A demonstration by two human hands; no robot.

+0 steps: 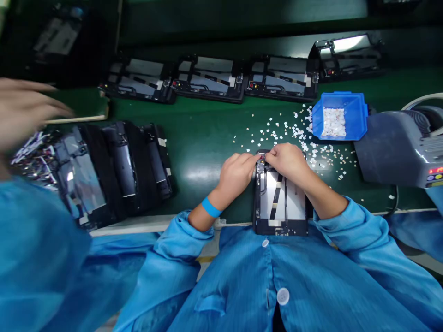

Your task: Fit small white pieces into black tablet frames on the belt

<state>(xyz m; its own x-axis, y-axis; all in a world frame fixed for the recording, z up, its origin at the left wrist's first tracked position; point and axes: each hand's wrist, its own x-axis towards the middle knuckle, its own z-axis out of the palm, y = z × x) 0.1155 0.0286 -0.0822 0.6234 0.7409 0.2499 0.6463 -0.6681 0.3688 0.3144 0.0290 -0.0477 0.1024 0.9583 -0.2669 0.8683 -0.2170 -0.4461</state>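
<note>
An opened tablet point(292, 198) lies at the table's near edge against my jacket, its silver inner plates and black ribbon cables facing up. At its top left corner, beside a small red part, my left hand point(238, 173) has its fingers pressed together with the fingertips on the frame. My right hand point(289, 159) meets it there from the right, thumb and fingers pinched over the tablet's top edge. Whatever small piece lies between the fingertips is hidden. A blue band point(211, 207) circles my left wrist.
A blue bin point(360, 122) holds small white pieces; more are scattered around it. A grey machine point(391, 147) stands right. Several opened tablets point(207, 78) line the back. Tablets point(121, 161) lean at left, near a co-worker's blurred hand point(27, 110) and a pile of thin parts point(34, 161).
</note>
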